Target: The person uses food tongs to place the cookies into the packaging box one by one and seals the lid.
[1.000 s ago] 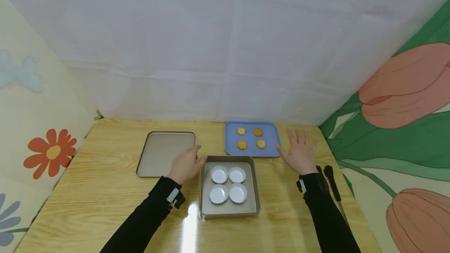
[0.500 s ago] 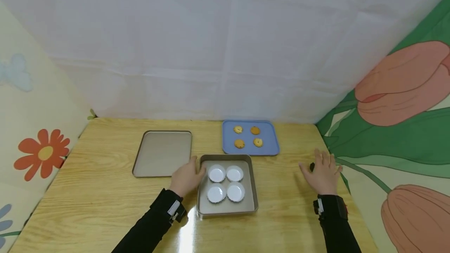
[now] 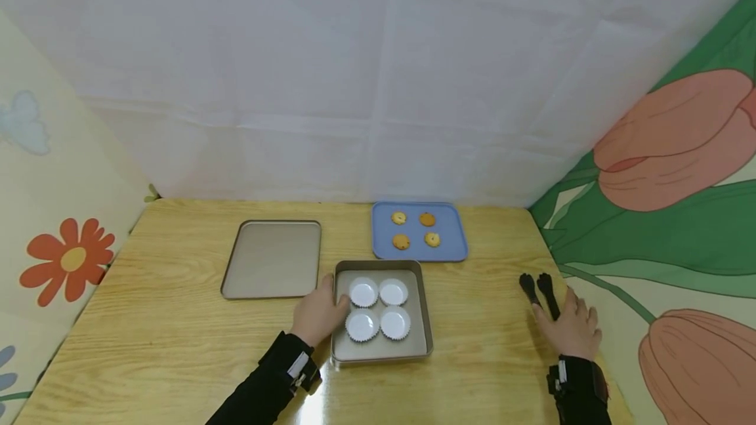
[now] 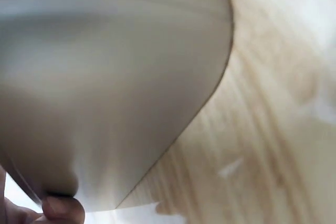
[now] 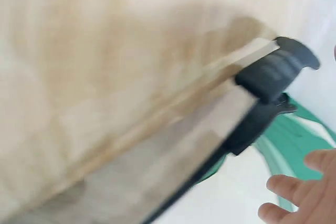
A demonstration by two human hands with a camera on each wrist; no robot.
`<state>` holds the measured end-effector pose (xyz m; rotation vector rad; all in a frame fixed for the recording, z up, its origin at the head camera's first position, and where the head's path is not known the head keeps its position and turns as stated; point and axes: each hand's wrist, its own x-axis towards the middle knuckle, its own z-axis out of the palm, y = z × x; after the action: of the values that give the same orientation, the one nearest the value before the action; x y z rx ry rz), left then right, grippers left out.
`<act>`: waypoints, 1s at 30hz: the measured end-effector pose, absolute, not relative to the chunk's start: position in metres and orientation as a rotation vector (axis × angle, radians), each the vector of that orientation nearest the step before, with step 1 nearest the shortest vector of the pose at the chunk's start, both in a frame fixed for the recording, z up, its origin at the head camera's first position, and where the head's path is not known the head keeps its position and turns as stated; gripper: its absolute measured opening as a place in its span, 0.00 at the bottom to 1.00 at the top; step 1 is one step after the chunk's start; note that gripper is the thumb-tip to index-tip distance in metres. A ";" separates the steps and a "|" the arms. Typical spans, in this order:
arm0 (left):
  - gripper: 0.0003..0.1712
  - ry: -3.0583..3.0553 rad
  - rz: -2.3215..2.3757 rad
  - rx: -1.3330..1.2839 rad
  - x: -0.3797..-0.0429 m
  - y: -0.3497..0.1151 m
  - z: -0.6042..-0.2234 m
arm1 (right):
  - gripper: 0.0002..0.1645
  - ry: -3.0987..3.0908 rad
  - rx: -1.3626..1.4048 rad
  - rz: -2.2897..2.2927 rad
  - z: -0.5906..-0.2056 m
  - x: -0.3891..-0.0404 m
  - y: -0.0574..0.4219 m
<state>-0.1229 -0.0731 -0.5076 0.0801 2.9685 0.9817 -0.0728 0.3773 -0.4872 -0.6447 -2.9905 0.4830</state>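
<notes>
In the head view my left hand [image 3: 319,317] holds the left wall of a square metal baking pan [image 3: 426,340], thumb over the rim. The left wrist view shows a fingertip [image 4: 63,208] against the pan's outer wall [image 4: 110,93]. Inside the pan lie several white fluted cups [image 3: 394,323], none with anything visible in it. My right hand [image 3: 569,330] hovers at the right table edge over metal tongs with black tips [image 3: 548,290]; its fingers are spread loosely. In the right wrist view the tongs [image 5: 194,145] lie apart from the fingers [image 5: 286,188].
Behind the pan stands a blue tray [image 3: 455,235] bearing several small cookies [image 3: 432,239]. To the left lies a shallow metal tray or lid [image 3: 272,258]. A white cloth [image 3: 266,84] hangs behind the wooden table [image 3: 147,320]; printed cloths flank it.
My right hand has moved from beside the blue tray toward me and to the right, reaching the tongs. My left hand has slid slightly nearer along the pan's wall; the pan stays put.
</notes>
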 end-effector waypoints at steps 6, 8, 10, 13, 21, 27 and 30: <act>0.29 2.966 0.942 0.002 -0.119 -0.072 -0.509 | 0.59 -3.062 -0.789 0.526 -0.493 -0.067 0.381; 0.28 2.958 0.940 -0.017 -0.118 -0.071 -0.509 | 0.60 -3.076 -0.819 0.529 -0.496 -0.065 0.382; 0.27 2.956 0.938 -0.028 -0.118 -0.069 -0.511 | 0.60 -3.089 -0.833 0.535 -0.498 -0.064 0.382; 0.25 2.965 0.937 -0.025 -0.117 -0.067 -0.513 | 0.60 -3.111 -0.840 0.551 -0.500 -0.063 0.383; 0.24 3.006 0.902 -0.002 -0.117 -0.064 -0.515 | 0.56 -3.102 -0.875 0.573 -0.503 -0.064 0.380; 0.23 3.016 0.897 -0.022 -0.116 -0.063 -0.517 | 0.50 -3.097 -0.839 0.547 -0.504 -0.065 0.379; 0.23 3.014 0.908 -0.032 -0.116 -0.064 -0.516 | 0.46 -3.098 -0.814 0.541 -0.504 -0.066 0.379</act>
<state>-0.1162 -0.0638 -0.5162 -0.0321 3.0139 0.9082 -0.0660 0.3790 -0.5043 -0.8137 -3.0982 0.5409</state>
